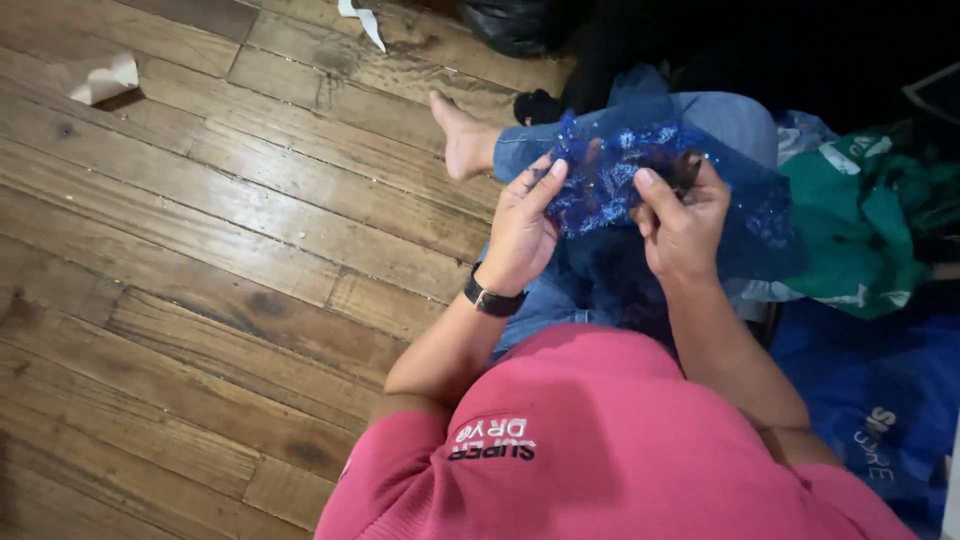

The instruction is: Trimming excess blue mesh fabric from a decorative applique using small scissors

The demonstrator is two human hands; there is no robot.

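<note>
Left hand (pixel 520 228) and right hand (pixel 682 225): blue sequined mesh fabric (pixel 610 180) is gripped between both, upper centre of frame, held over jeans-clad lap (pixel 540 300). Wooden floor (pixel 200 280) is seen at left.

A home: worn wooden plank floor (pixel 200 250), bare foot (pixel 462 140), heaped cloth (pixel 860 230).

floor (pixel 200 260): worn wood planks, glossy | paper scrap (pixel 98 78): top left | black bag (pixel 515 25): top edge | light: dim
</note>
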